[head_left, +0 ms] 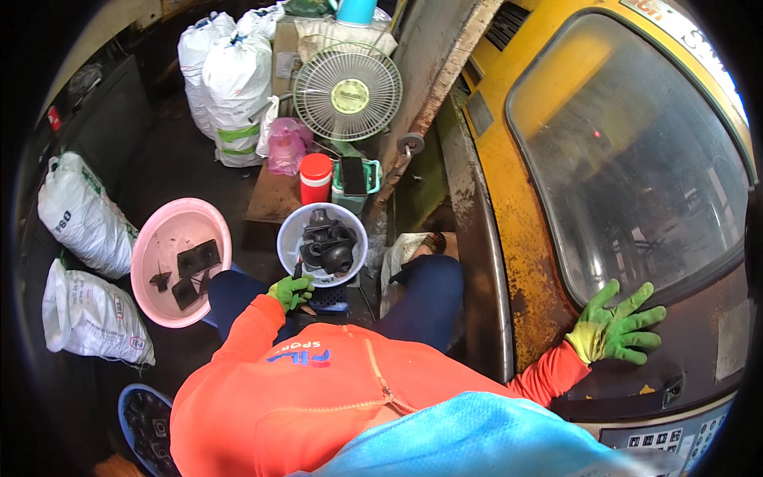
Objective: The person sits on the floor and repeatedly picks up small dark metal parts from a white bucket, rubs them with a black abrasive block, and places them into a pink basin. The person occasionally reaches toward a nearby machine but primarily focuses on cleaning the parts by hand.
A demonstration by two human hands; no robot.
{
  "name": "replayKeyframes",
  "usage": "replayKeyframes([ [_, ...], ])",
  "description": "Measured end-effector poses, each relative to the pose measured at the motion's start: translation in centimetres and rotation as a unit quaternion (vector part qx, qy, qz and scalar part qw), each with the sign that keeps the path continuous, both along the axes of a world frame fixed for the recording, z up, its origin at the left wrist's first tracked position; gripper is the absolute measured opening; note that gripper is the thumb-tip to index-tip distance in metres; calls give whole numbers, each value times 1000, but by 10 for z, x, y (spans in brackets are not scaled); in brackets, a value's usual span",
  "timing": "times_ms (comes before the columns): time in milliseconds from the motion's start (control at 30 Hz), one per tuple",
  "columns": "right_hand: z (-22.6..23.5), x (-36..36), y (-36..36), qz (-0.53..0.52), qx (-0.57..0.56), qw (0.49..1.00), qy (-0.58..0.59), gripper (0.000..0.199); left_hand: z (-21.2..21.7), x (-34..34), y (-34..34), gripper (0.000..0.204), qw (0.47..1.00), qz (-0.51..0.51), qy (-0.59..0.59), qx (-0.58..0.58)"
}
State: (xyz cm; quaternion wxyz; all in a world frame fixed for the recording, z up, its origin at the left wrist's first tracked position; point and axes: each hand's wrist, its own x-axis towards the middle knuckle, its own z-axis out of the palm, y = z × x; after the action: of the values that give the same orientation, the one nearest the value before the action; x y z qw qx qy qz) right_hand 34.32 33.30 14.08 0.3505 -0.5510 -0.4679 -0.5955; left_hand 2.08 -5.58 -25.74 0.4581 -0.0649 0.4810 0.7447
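Note:
My right hand [618, 326], in a green glove, lies flat with fingers spread on the dark lower frame of the yellow machine door [524, 238], just under its window [628, 151]. My left hand [291, 292], also in a green glove, sits by my knee at the near rim of a white bowl [288, 238] that holds several black moulded parts [327, 245]. Its fingers are curled; I cannot tell whether it holds anything. An orange sleeve covers each arm.
A pink basin [151, 278] with a few black parts is at my left. White sacks [79, 222] line the left side and the back [230, 79]. A fan [347, 91], a red-capped container [315, 179] and a green jug [355, 187] stand behind the bowl. A blue basin [145, 421] lies low left.

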Motion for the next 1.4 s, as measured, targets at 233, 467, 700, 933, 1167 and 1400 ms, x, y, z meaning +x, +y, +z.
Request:
replayKeyframes([
  [233,-3,0,0,-24,-31,999,18,74,-3,0,-3,40,1000,-1,19,-11],
  [467,-3,1,1,20,-8,1000,20,69,-4,0,-2,39,1000,-15,18,-12],
  [700,1,1,-1,30,35,999,-2,73,-2,0,-1,41,999,-10,17,-40],
  [933,2,1,-4,28,38,999,-10,70,-2,-1,0,41,999,-17,22,-47],
  [1167,4,0,-4,61,41,997,-6,73,-2,-2,0,40,998,-22,23,-49],
  [1400,5,0,-6,66,29,997,-8,73,-2,-2,-1,41,999,-23,23,-43],
])
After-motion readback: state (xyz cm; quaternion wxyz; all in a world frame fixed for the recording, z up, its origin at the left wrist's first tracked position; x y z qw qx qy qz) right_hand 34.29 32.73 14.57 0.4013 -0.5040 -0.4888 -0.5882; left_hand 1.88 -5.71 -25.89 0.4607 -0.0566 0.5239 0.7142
